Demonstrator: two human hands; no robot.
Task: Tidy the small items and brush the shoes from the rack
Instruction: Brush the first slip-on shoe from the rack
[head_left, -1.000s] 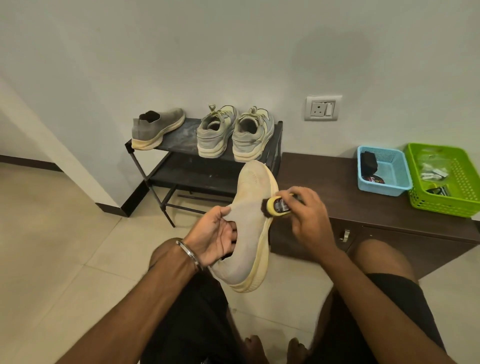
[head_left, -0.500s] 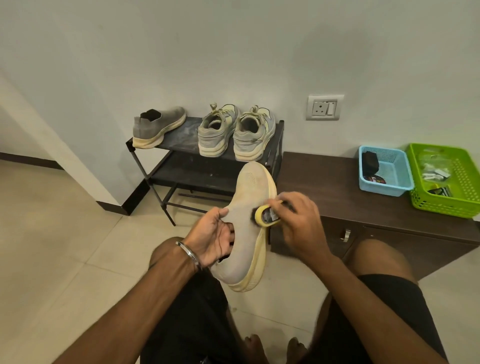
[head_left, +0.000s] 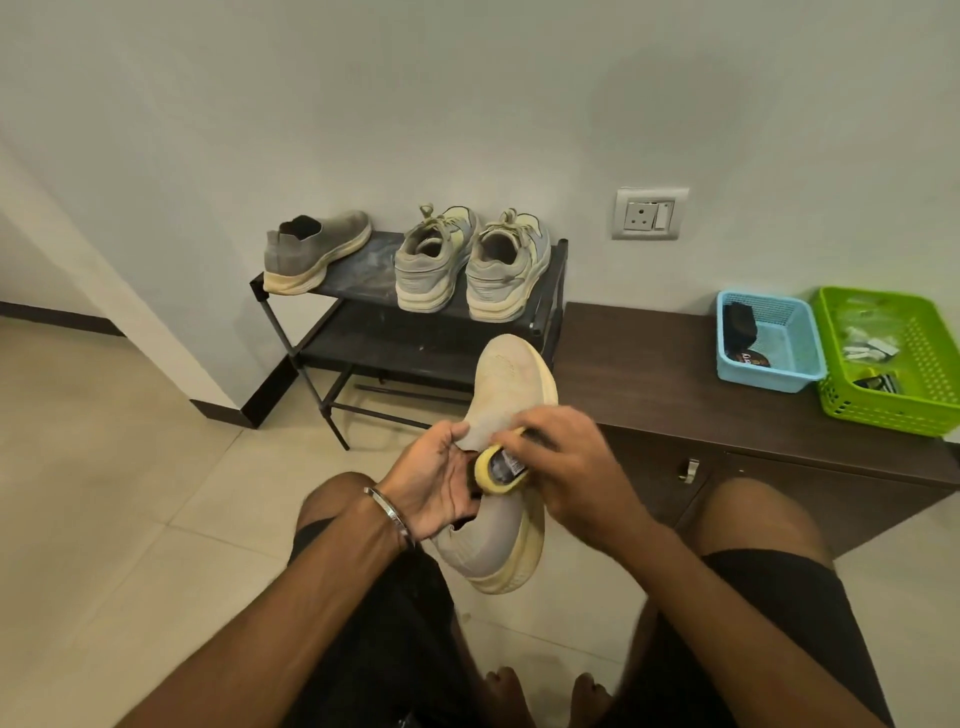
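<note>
Two hands work one pale shoe (head_left: 501, 540) held above the lap: the left hand (head_left: 434, 486) grips its collar, fingers curled round the edge, while the right hand (head_left: 566, 467) clasps a yellow brush (head_left: 498, 467) against the upper. Behind, three shoes sit on the rack (head_left: 374, 306); two baskets (head_left: 769, 348) rest on the cabinet (head_left: 639, 374).

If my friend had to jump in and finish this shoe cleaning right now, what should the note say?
Left hand: holds the beige slip-on shoe over the lap, toe up.
Right hand: grip on the yellow brush, bristles on the shoe's upper.
On the rack: the matching grey slip-on and a laced pair.
On the cabinet: blue basket and green basket, small items inside.
Done: small items binned, it seems.
Left: finish this shoe; which others are brushed, I cannot tell.
</note>
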